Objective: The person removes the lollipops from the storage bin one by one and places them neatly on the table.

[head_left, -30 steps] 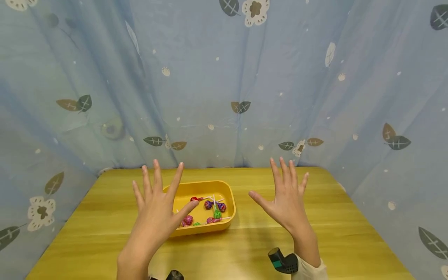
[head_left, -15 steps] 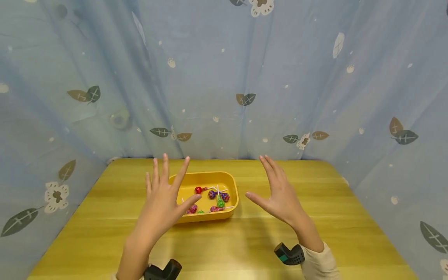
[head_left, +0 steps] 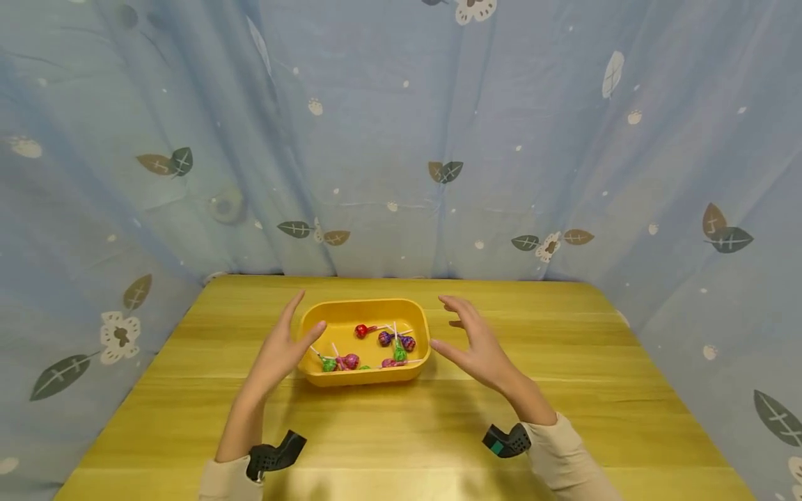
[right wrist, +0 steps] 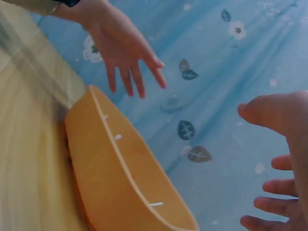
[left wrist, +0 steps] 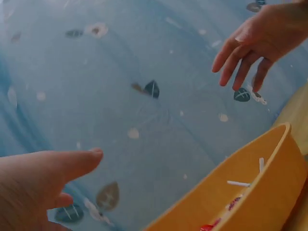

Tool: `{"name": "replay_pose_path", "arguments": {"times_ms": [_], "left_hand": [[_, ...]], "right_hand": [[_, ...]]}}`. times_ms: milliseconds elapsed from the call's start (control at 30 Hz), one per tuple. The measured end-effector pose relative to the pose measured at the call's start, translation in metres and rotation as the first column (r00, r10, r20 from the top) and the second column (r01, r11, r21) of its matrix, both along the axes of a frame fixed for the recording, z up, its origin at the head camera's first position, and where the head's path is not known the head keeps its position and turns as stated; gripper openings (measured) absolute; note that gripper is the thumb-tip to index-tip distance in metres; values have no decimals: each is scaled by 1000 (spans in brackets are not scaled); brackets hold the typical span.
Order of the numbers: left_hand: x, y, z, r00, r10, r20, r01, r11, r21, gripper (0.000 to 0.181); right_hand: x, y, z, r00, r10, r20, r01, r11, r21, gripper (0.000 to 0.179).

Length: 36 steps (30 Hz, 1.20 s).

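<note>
A yellow tray sits upright on a wooden table, between a person's two bare hands. It looks like thin, fairly stiff plastic, so it is probably light and unlikely to break; the smooth walls may be a little slippery. The candies inside look loose and would likely slide or roll if it tipped, so the surest hold seems to be both short ends at once, under the rim, kept level. The left hand is near the left end and the right hand near the right end; each has its thumb apart from loosely extended fingers, and both are empty, not touching the tray. The tray is oblong and topless, with rounded corners and low walls. Scattered across its floor are wrapped lollipops in red, purple, green and pink, their white sticks pointing various ways. A blue curtain printed with leaves and flowers hangs behind.
</note>
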State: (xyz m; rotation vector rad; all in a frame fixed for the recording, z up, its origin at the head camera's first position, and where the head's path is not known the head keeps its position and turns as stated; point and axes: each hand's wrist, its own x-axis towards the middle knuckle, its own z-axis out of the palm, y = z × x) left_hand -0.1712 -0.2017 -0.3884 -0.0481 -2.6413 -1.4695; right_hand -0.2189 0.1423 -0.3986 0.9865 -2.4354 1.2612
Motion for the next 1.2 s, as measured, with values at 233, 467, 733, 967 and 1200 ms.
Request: {"name": "replay_pose_path", "arguments": {"times_ms": [233,467,733,967,1200], "left_hand": [[-20,-13,-40,994,53,94,-100,785,612,67],[-29,-16,-71,995,-11,95,-87,316,945,54],[-29,-15,-79,993,7,115,-114,179,977,53],[-26,-13,-78,997,8,82,-82,194,978,54],[-24,-13,-81,997,17,79,-81,195,977,52]], "right_hand": [[-13,-29,-12,985,136,109,-134,991,-24,62],[-23,-58,-13,961,191,200,-194,981,-6,56],[-32,-87,-10,881,312,355,-324,946,-27,47],[-45,-105,-20,852,317,417,-361,932,27,48],[-48,-122,-22,821,287,494,-369,926,75,43]]}}
